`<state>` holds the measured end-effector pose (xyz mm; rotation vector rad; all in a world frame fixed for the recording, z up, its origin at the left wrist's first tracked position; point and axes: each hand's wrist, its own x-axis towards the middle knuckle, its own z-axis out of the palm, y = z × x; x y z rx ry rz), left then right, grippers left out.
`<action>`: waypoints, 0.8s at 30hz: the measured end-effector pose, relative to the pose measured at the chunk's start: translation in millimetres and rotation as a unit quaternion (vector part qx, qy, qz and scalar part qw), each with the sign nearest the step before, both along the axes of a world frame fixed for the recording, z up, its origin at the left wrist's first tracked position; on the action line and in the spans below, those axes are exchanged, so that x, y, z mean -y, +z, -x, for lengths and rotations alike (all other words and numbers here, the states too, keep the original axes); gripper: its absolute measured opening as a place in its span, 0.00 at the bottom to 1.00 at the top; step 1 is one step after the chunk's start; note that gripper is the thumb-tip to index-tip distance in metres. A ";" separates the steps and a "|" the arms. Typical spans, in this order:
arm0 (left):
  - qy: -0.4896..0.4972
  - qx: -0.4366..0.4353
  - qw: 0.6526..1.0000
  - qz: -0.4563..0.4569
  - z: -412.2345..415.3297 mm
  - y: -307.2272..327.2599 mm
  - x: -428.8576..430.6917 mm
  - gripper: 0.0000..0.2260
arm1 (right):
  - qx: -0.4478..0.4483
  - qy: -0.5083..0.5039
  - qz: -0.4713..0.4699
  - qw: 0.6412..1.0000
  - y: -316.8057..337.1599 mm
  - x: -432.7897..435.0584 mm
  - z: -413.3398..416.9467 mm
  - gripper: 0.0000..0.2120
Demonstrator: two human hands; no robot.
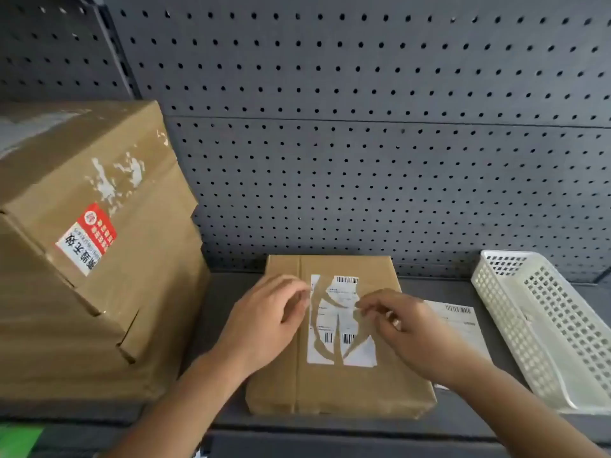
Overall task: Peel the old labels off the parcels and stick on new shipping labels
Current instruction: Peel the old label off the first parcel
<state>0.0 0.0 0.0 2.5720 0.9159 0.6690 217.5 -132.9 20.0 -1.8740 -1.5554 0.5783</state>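
A flat brown parcel point(334, 388) lies on the grey shelf point(228, 421) in front of me. Its white old label point(342, 320) is torn, with brown strips of bare paper showing through it. My left hand point(264, 322) rests on the parcel's left part, its fingertips at the label's left edge. My right hand point(406, 332) reaches in from the right and pinches a torn piece at the label's right edge. A fresh white shipping label point(463, 328) with a barcode lies on the shelf just right of the parcel, partly under my right hand.
A large cardboard box point(89, 252) with a red and white sticker point(86, 239) and white label scraps stands at the left. A white perforated plastic basket point(549, 325) sits at the right. A dark pegboard wall point(363, 127) closes the back.
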 end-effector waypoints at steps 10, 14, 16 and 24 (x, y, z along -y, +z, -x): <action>0.006 -0.011 1.000 0.017 -3.1 -13.8 -20.0 0.11 | 0.037 -0.006 -0.032 0.999 -16.1 -30.6 -5.2 0.11; 0.005 -0.010 1.000 0.019 -5.1 -16.5 -22.7 0.11 | 0.070 -0.013 -0.057 0.996 -24.7 -33.5 -11.0 0.12; 0.008 -0.012 1.000 0.021 -7.1 -17.1 -24.2 0.10 | 0.094 -0.013 -0.060 0.994 -28.6 -36.0 -13.8 0.12; 0.015 -0.010 1.000 0.009 -9.8 -24.0 -25.2 0.09 | 0.167 0.000 -0.084 0.982 -38.3 -65.7 -16.2 0.11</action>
